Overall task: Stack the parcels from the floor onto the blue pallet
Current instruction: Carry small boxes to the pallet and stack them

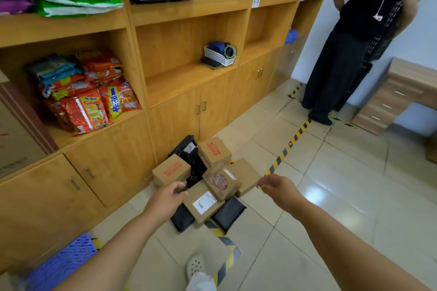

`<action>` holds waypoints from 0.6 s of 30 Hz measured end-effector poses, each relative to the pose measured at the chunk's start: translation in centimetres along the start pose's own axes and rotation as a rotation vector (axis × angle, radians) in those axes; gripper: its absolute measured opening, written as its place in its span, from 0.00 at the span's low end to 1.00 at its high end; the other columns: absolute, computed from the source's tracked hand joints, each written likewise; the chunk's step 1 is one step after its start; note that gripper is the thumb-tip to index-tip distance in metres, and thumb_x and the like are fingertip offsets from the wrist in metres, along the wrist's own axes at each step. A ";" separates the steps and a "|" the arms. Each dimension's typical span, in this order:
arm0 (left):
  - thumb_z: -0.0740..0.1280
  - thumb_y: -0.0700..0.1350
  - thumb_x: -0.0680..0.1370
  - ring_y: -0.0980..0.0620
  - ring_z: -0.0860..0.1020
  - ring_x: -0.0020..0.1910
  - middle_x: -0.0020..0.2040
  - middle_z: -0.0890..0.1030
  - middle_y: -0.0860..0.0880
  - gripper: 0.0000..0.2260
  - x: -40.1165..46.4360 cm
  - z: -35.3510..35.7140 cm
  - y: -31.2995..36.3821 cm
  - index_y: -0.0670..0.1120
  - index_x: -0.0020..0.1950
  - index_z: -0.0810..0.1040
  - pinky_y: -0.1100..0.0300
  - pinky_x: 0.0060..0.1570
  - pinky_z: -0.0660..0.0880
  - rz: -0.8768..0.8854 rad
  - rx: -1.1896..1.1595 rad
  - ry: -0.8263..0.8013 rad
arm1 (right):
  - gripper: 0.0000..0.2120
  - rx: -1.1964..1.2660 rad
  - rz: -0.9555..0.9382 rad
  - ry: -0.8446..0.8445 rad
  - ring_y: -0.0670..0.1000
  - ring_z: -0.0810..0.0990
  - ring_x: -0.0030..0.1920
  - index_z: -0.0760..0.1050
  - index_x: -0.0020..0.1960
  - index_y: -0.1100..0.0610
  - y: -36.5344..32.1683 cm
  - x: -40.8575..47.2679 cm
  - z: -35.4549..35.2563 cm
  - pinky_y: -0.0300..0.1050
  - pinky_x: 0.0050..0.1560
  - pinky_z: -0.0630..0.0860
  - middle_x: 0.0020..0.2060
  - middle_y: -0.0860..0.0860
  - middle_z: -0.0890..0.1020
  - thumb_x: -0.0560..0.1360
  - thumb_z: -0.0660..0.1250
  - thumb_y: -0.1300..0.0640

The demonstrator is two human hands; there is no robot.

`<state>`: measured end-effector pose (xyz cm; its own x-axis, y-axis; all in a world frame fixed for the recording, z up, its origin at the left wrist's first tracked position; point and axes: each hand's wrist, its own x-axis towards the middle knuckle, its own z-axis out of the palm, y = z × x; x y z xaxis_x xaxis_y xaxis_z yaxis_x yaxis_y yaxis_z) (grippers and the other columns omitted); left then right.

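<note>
Lying heaped on the tiled floor [331,196] against the wooden cabinet [113,163]: parcels [208,179], comprising brown cardboard boxes and black plastic mailers, several overlapping. Uppermost box with red print [214,151], tilted; second red-printed box [170,170] at left of heap; box with purple drawing [221,183] at centre; labelled box [203,203] nearest, flanked by black mailers [228,216]. Left hand [169,196] extended, fingers loosely curled, holding nothing, at the near corner of the left box; contact not discernible. Right hand [275,188] extended, fingers relaxed, holding nothing, just beside the rightmost box. Blue pallet [61,264] at lower left, beside cabinet, apart from heap. Yellow-black floor tape [289,145] passing beneath heap. Person in dark clothing [359,38] standing at far right, near a desk [399,94].
</note>
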<state>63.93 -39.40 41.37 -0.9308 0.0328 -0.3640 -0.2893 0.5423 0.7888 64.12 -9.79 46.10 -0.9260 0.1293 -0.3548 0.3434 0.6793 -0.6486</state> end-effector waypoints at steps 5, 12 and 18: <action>0.64 0.46 0.79 0.52 0.72 0.62 0.66 0.74 0.49 0.17 7.7 1.1 2.8 0.47 0.67 0.72 0.59 0.59 0.70 -0.023 -0.028 -0.014 | 0.14 -0.019 0.026 -0.001 0.51 0.75 0.58 0.74 0.64 0.59 -0.6 6.5 -3.1 0.42 0.58 0.72 0.57 0.53 0.78 0.78 0.61 0.61; 0.64 0.45 0.79 0.52 0.72 0.63 0.67 0.73 0.49 0.16 19.9 0.5 5.8 0.46 0.66 0.72 0.62 0.57 0.68 -0.082 -0.011 -0.025 | 0.14 -0.009 0.070 -0.020 0.49 0.78 0.54 0.75 0.63 0.59 -2.4 18.6 -6.8 0.41 0.56 0.73 0.59 0.53 0.79 0.78 0.62 0.62; 0.63 0.48 0.78 0.53 0.75 0.59 0.62 0.77 0.52 0.16 27.1 0.1 8.5 0.50 0.65 0.73 0.53 0.62 0.71 -0.131 0.029 -0.019 | 0.14 -0.044 0.068 -0.056 0.49 0.75 0.54 0.75 0.62 0.59 -3.9 26.6 -8.5 0.39 0.51 0.69 0.56 0.53 0.78 0.77 0.62 0.62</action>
<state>36.27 -33.81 38.19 -0.8811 -0.0240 -0.4724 -0.4012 0.5667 0.7196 36.79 -2.85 44.90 -0.8900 0.1365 -0.4352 0.3971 0.7012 -0.5922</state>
